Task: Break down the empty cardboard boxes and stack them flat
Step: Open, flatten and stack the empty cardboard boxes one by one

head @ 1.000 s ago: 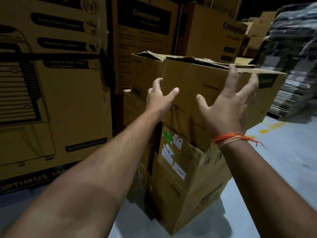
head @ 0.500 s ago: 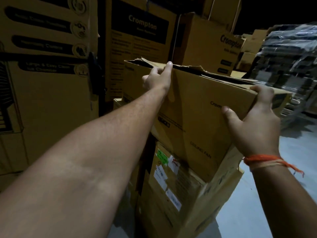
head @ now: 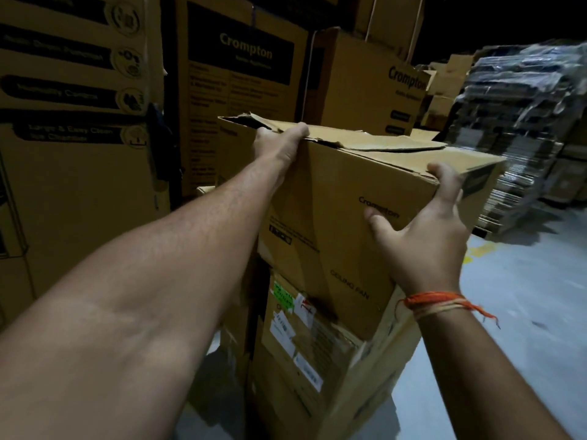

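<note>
Here the top box (head: pixel 343 217), a brown carton printed with a ceiling fan label, sits tilted on a lower box (head: pixel 305 354) that carries white and green stickers. Its torn top flaps (head: pixel 365 139) lie loose and partly open. It is not yet flattened, and both hands are on it.

The left hand (head: pixel 279 144) reaches over the near top corner at the far left, fingers curled over the ragged edge and gripping the cardboard there. The right hand (head: pixel 425 236) lies against the front right corner, thumb spread across the printed face and fingers wrapped round the upper corner edge, so it too grips the box. An orange thread (head: pixel 444 301) circles the right wrist.

The step in hand looks like taking hold of the top box to lift or drag it off the pile, the first part of breaking it down. The next move probably calls for pulling it toward the body and down to the floor (head: pixel 524 296), with the grip firm at both corners, since the torn flap under the left hand could rip rather than bear the load. Whether the box is truly empty cannot be told from this view, though its slack top suggests so.

Around the pile stand tall printed cartons (head: pixel 241 90) behind and to the left. Well apart on the right there is a stack of what looks like flattened cardboard (head: pixel 521 128), blurred, on the pale floor.
</note>
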